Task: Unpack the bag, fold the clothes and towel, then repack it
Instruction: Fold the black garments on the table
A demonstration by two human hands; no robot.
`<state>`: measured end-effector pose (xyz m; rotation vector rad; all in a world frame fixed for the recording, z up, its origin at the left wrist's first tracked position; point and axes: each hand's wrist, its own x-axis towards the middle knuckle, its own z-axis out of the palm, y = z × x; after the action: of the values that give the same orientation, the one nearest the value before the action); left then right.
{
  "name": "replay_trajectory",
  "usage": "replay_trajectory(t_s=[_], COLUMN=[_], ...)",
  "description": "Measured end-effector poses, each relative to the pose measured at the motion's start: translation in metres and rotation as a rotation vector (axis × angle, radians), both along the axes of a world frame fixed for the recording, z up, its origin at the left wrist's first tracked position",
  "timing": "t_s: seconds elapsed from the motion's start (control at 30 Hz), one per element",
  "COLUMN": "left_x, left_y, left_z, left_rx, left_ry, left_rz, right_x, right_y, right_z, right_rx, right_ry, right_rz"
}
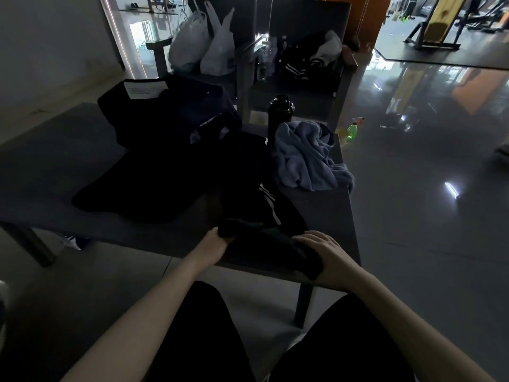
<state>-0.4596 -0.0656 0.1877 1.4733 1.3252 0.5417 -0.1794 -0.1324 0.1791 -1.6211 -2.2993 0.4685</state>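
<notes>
Both hands are on the black track garment with white side stripes (256, 213), bunched at the near edge of the dark grey worktop (55, 161). The left hand (219, 241) grips a fistful of its hem, curled tight into the cloth. The right hand (321, 248) lies on top, fingers (311, 238) spread and fairly flat, pressing rather than pinching as far as I can see.

Now the danger. Part of that garment hangs over the near edge under the right hand, so one loose tug could slide it to the floor. It's black cloth in dim light, so a seam could be misjudged and the fold go crooked. The crumpled blue-grey towel (305, 155) sits at the right edge, touching the garment. Drag one and the other may follow, and the upright black bottle (279, 113) just behind could topple.
</notes>
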Motion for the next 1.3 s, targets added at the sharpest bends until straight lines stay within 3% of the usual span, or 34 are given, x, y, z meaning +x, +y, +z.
replay_trajectory(t_s=[0.23,0.4,0.53,0.7,0.83,0.9,1.0,1.1,1.2,1.3], left_x=[0.014,0.009,0.008,0.021,0.037,0.042,0.045,0.045,0.042,0.040], left_y=[0.009,0.003,0.003,0.002,0.003,0.006,0.010,0.012,0.014,0.015], left_z=[-0.005,-0.005,-0.006,0.000,0.005,0.006,0.010,0.008,0.007,0.008], left_rx=[-0.086,-0.050,0.000,0.101,0.148,0.184,0.187,0.150,0.150,0.069], left_ry=[-0.139,-0.064,-0.031,0.107,0.199,0.261,0.367,0.337,0.264,0.150], left_rz=[0.264,0.077,0.061,0.049,0.096,0.119,0.140,0.147,0.174,0.256], right_x=[-0.023,-0.033,-0.025,-0.031,-0.037,-0.037,-0.030,-0.028,-0.028,-0.022], right_y=[0.030,0.031,0.021,0.025,0.030,0.035,0.037,0.032,0.031,0.035], right_z=[0.007,-0.002,-0.008,0.001,0.005,0.010,0.012,0.008,0.003,0.004], right_rx=[-0.119,-0.194,-0.325,-0.141,0.014,-0.017,-0.223,-0.296,-0.172,-0.110], right_ry=[0.550,0.544,0.755,0.671,0.730,0.787,0.834,0.780,0.630,0.615], right_rz=[-0.520,-0.567,-0.580,-0.725,-0.781,-0.819,-0.844,-0.826,-0.895,-0.970])
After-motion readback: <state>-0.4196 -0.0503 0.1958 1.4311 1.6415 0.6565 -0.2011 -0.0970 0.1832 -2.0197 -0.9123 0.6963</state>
